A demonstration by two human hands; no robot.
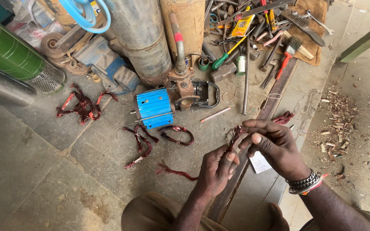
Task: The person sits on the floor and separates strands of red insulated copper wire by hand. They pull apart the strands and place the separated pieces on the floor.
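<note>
My left hand (pixel 217 169) and my right hand (pixel 273 145) meet over the concrete floor, both pinching a thin bundle of reddish copper winding wire (pixel 235 133) that frays out at its upper end. My right wrist wears beaded bracelets (pixel 307 183). A small white card (pixel 260 162) lies under my right hand. Just beyond my hands, loose copper wire coils (pixel 176 134) lie on the floor in front of a blue finned motor housing (pixel 153 108). Another red wire strand (pixel 174 172) lies left of my left hand.
A rusty metal bar (pixel 275 92) runs diagonally under my hands. Brushes, screwdrivers and other tools (pixel 258 34) crowd a mat at the back. Large metal cylinders (pixel 144 38) stand behind the motor; a green pipe (pixel 7 53) lies far left. Wood chips (pixel 339 124) litter the right.
</note>
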